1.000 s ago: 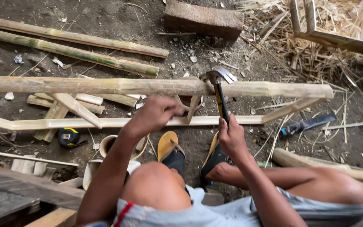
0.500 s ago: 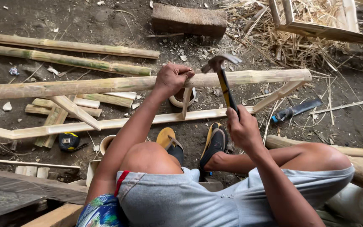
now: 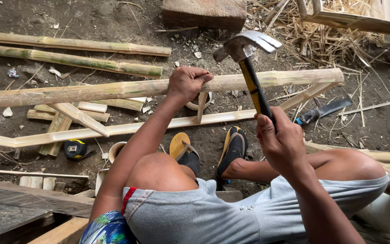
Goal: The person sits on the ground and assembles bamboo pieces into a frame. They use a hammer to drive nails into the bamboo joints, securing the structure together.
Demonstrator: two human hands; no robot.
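My right hand point(image 3: 281, 138) grips the yellow-and-black handle of a claw hammer point(image 3: 247, 49), whose steel head is raised above the bamboo frame. My left hand point(image 3: 187, 82) clasps the thick upper bamboo pole point(image 3: 91, 91) of that frame, just left of the hammer head. A thinner split rail point(image 3: 127, 128) runs below the pole, joined to it by short struts. I squat over the frame with both feet in yellow-soled sandals point(image 3: 233, 147) on the dirt.
Two loose bamboo poles point(image 3: 82, 54) lie at the back left, and a wooden block point(image 3: 204, 13) at the top. A tape measure point(image 3: 75, 149) rests near my left knee. A blue-handled knife point(image 3: 323, 110) lies at the right beside dry straw point(image 3: 335, 40). Planks point(image 3: 10, 212) sit lower left.
The hammer has risen and its head now hangs higher over the pole. My left hand moved up from the lower rail to the thick pole and stays there.
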